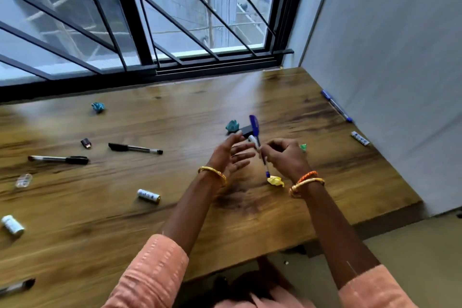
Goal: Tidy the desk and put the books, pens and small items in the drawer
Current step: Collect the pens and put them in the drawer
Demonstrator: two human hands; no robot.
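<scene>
Many small things are seen scattered on the wooden desk [275, 207], so the tidying is judged to be at an early stage; no drawer and no books can be seen in this view. The step in hand seems to be the collecting of pens. A blue pen [260, 150] is pinched by the curled fingers of the right hand [285, 157] and held above the desk, tilted, with its cap end up and its tip down, just over a yellow paper ball [275, 181]. The left hand [235, 155] is held open beside it, the fingers stretched toward the pen; whether they touch it cannot be told, because the picture is blurred there. Nothing is gripped by this hand.

For the next move, it is judged that the pen must be passed to the left hand or kept in the right one, so that more items can be gathered. Two black pens [135, 148] [58, 159] lie to the left, well apart from the hands. A second blue pen [336, 105] lies at the far right, against the wall. Batteries [148, 195] [12, 225] and teal paper balls [232, 126] [98, 107] are also to be collected, and the drawer must then be found.
</scene>
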